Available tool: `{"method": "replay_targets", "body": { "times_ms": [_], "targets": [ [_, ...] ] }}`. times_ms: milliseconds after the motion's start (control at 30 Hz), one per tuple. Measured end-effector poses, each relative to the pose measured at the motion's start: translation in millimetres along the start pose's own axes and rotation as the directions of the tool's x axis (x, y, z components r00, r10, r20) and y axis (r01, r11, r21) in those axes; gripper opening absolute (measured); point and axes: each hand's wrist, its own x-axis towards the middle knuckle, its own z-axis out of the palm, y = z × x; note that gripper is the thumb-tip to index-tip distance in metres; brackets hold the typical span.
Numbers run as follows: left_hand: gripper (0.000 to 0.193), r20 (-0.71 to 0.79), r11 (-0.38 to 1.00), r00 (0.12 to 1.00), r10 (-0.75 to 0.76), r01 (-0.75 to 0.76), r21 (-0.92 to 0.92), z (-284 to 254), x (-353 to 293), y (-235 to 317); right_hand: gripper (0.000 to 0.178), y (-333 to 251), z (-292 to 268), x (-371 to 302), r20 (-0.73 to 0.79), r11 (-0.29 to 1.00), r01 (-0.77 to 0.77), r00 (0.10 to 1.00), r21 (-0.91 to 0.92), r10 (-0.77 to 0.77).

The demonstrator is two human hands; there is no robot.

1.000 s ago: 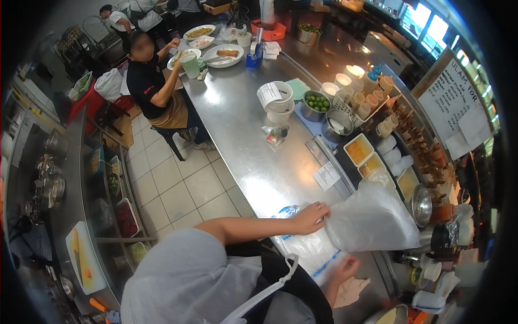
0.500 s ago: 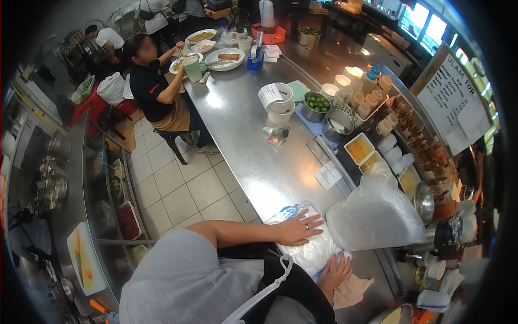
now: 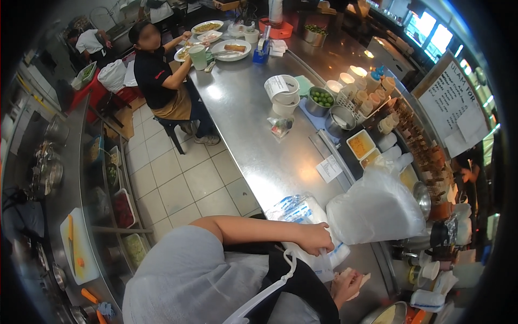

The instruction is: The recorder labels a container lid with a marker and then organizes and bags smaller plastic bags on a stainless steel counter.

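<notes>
On one near counter (image 3: 270, 148), the left hand (image 3: 317, 240) grips one plastic bundle (image 3: 311, 212). The right hand (image 3: 347, 284) curls at one tan sheet (image 3: 365, 279), hold unclear.

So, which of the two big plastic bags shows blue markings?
The flat white bag touched by the left hand; the puffed translucent bag beside it shows no blue.

A grey, slightly sheer short-sleeved top (image 3: 178, 270) is worn with a black apron (image 3: 305, 283). A flat white strap (image 3: 253, 304) meets a knotted white cord (image 3: 292, 262); the left hand (image 3: 316, 240) and right hand (image 3: 347, 286) are bare.
</notes>
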Motion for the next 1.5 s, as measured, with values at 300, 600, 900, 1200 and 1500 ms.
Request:
{"method": "replay_targets", "body": {
  "times_ms": [300,600,900,1200,1500],
  "targets": [
    [0.014,-0.025,0.995,0.999,0.033,-0.035,-0.091,-12,-4,27,0.023,-78,-15,4,0.332,0.958,-0.104,0.943,0.269,0.009],
    [0.025,-0.246,0.999,0.969,-0.011,0.023,0.046,-67,-39,35,0.034,-90,2,-25,0.568,0.861,-0.357,0.817,0.363,0.099],
    [0.044,-0.255,0.999,0.966,-0.038,0.045,0.022,-65,-54,28,0.029,-94,53,-43,0.386,0.958,0.278,0.877,0.075,-0.285],
    [0.021,-0.123,0.970,0.991,0.044,-0.013,0.241,-11,-28,29,0.024,-124,27,-46,0.476,0.973,0.026,0.869,0.227,-0.134],
    [0.012,-0.243,0.948,0.956,-0.161,0.219,0.232,-58,-44,14,0.017,-127,0,-26,0.288,0.959,-0.045,0.957,0.281,-0.040]
  ]
}}
